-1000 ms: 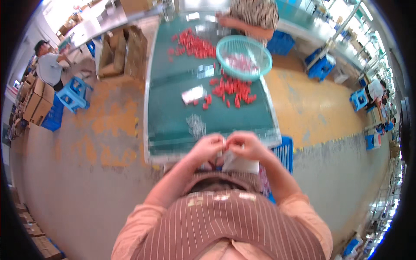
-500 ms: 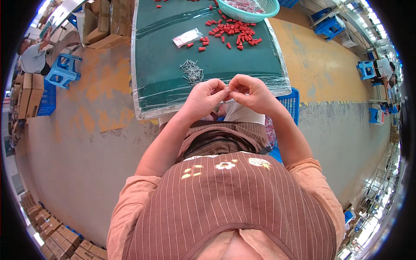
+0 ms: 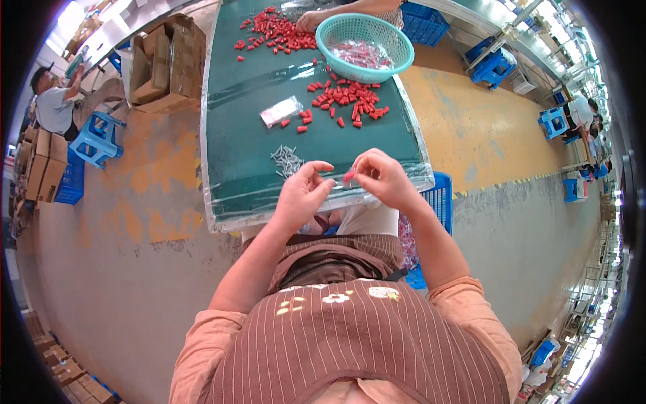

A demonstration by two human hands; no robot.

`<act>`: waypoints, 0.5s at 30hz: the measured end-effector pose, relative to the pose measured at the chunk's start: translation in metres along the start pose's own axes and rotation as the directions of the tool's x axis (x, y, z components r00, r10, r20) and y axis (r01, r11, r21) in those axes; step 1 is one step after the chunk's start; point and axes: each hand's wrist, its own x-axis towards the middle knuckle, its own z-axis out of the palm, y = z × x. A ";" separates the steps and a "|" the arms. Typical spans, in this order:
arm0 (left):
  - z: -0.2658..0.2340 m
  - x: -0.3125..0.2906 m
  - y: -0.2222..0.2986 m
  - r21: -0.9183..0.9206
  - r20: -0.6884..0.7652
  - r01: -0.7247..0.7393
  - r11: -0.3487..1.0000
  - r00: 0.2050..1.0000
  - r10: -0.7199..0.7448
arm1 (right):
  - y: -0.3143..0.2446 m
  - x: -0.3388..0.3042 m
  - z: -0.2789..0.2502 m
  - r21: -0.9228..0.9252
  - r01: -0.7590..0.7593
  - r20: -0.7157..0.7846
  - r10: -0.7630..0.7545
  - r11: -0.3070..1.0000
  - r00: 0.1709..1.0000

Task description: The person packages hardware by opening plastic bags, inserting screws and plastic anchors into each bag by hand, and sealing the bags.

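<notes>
My right hand (image 3: 382,176) is above the near edge of the green table (image 3: 235,151), its thumb and fingers pinching a small red piece (image 3: 348,176), seemingly in clear film. To its left, my left hand (image 3: 301,196) has thumb and forefinger apart, with the fingertips close to the red piece. Just beyond that hand lies a small heap of silver screws or nails (image 3: 287,161). Farther off are many loose red plug-like pieces (image 3: 350,99) and a flat clear packet with a white and pink label (image 3: 281,112).
A turquoise mesh basket (image 3: 408,57) holding clear bags stands at the far right of the table. Another person's hand (image 3: 309,21) touches a second pile of red pieces (image 3: 276,30). A blue crate (image 3: 441,198) is beside my lap. Cardboard boxes (image 3: 168,64) stand left of the table.
My hands have drawn apart from where they met at the fingertips. The red piece now shows in my right hand. The view has shifted, bringing the far table and another person's hand in.
</notes>
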 end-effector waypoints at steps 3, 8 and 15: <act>0.016 0.003 0.022 0.090 0.044 -0.064 0.994 0.997 0.060 | -0.012 -0.009 -0.005 0.011 0.035 -0.027 -0.035 0.999 0.999; 0.008 0.007 -0.006 0.148 -0.014 -0.080 0.986 0.996 0.083 | 0.007 0.003 0.021 0.089 0.191 -0.019 -0.190 0.977 0.982; 0.019 0.006 -0.022 -0.127 0.083 -0.051 0.991 0.995 0.062 | -0.007 -0.024 0.007 -0.114 0.119 0.000 -0.120 0.986 0.993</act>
